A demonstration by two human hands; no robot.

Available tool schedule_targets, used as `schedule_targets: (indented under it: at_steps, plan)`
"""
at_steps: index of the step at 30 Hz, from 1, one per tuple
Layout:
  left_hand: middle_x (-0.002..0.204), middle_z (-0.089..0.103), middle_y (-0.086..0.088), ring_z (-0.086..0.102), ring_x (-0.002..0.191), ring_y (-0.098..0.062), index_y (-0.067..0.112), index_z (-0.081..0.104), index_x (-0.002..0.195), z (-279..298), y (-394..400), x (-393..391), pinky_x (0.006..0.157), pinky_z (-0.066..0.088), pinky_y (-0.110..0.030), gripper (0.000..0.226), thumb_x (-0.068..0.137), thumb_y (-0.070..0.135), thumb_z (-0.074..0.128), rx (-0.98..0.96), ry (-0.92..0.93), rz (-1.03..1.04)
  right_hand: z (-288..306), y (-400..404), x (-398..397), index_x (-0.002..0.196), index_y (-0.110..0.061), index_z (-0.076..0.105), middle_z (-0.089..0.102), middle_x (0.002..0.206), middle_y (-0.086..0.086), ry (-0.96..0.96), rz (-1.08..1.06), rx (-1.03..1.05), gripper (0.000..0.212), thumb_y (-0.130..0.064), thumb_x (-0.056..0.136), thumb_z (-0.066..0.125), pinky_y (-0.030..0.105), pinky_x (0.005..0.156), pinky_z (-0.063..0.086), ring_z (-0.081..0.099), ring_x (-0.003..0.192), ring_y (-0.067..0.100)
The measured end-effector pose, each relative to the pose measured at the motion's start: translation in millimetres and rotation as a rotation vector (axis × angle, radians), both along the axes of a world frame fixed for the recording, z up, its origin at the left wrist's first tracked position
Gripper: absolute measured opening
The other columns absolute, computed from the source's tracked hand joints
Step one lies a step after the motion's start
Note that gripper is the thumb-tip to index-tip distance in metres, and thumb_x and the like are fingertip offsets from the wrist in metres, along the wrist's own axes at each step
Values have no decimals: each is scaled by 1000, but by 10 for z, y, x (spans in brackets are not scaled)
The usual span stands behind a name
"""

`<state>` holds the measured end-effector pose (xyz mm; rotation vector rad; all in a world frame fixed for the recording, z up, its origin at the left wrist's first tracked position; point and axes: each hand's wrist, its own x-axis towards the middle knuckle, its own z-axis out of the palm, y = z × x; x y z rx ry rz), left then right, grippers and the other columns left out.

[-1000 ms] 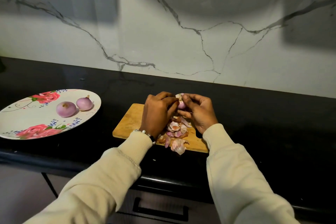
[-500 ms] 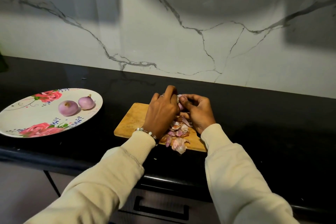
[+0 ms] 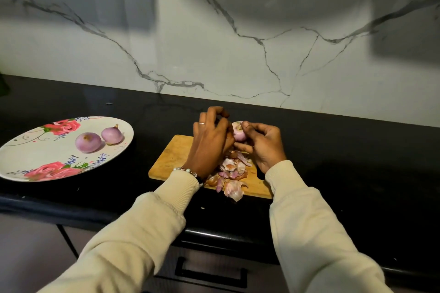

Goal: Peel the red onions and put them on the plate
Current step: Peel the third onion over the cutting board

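The onion (image 3: 238, 132) was gripped by the right hand (image 3: 264, 144) above the cutting board (image 3: 173, 157), so peels (image 3: 232, 171) fell there. The left hand's (image 3: 212, 143) fingers were curled against it, apparently pinching skin. Two peeled onions (image 3: 88, 142) lay apart on the plate (image 3: 23, 157) on the tabletop (image 3: 357, 150).

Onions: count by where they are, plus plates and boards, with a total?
Peeled onions on the plate: 2 ()
Onion held in both hands (left hand, right hand): 1
Plate: 1
Cutting board: 1
Total: 5, not counting the loose peels.
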<state>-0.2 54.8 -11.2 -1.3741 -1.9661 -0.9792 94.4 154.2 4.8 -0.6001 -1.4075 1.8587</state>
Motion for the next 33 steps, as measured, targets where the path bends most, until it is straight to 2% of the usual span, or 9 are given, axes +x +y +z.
schedule_targets:
  at_steps: [3, 9, 13, 17, 20, 23, 25, 27, 33]
  plan:
    - [127, 44, -12, 40, 110, -22, 7, 58, 93, -7, -23, -12, 88, 42, -41, 12, 93, 19, 57, 46, -83, -83, 12, 2, 5, 109, 7, 64, 69, 103, 24, 17, 7, -25, 21, -10, 96, 61, 37, 68, 63, 75, 77, 24]
    - [127, 44, -12, 38, 109, -22, 7, 58, 93, 6, -23, -16, 87, 42, -40, 20, 93, 25, 50, 32, -74, -82, 35, 9, 17, 112, 10, 63, 68, 109, 23, 43, -2, -54, 25, -9, 97, 60, 35, 66, 63, 75, 79, 25]
    - [127, 44, -11, 34, 109, -18, 8, 58, 94, 23, -46, -8, 86, 33, -34, 27, 92, 31, 45, 13, -72, -64, 59, 2, 38, 100, 5, 64, 68, 106, 24, 92, 14, -111, 14, -8, 98, 58, 38, 68, 63, 74, 83, 28]
    - [127, 44, -10, 36, 110, -20, 9, 57, 95, 38, -63, -8, 87, 35, -37, 24, 90, 29, 45, 26, -110, -69, 95, 76, 95, 96, 10, 59, 65, 103, 26, 243, -7, -269, 14, -3, 98, 54, 45, 69, 63, 71, 90, 37]
    - [125, 46, -7, 37, 111, -21, 10, 60, 97, 34, -73, -33, 86, 27, -34, 20, 92, 26, 49, 21, -131, -44, 104, 157, 137, 98, 11, 58, 62, 104, 28, 340, -67, -355, 15, -4, 99, 54, 44, 65, 63, 67, 95, 42]
    - [120, 52, -4, 37, 112, -20, 13, 68, 99, 8, -50, -50, 81, 19, -32, 18, 97, 26, 55, 25, -113, -26, 92, 139, 125, 96, 8, 60, 64, 106, 25, 281, -37, -292, 14, -5, 99, 54, 43, 65, 63, 69, 93, 37]
    - [118, 55, -1, 36, 113, -21, 14, 72, 98, 6, -36, -51, 79, 16, -30, 27, 98, 33, 52, 44, -149, -20, 69, 117, 96, 96, 4, 63, 65, 109, 22, 223, -5, -218, 11, -4, 98, 55, 43, 68, 63, 70, 92, 33]
    - [118, 57, 1, 37, 115, -22, 16, 74, 97, 17, -31, -53, 80, 16, -31, 33, 97, 40, 51, 61, -200, -2, 48, 100, 77, 97, 0, 66, 66, 112, 20, 191, 22, -145, 9, -3, 96, 58, 43, 70, 63, 71, 93, 31]
    - [120, 55, 5, 33, 118, -20, 22, 77, 92, 40, -43, -34, 81, 15, -31, 26, 89, 44, 65, 32, -248, 41, 41, 40, 67, 104, -7, 67, 69, 111, 17, 138, 61, -12, 13, -3, 93, 62, 32, 67, 61, 74, 86, 23]
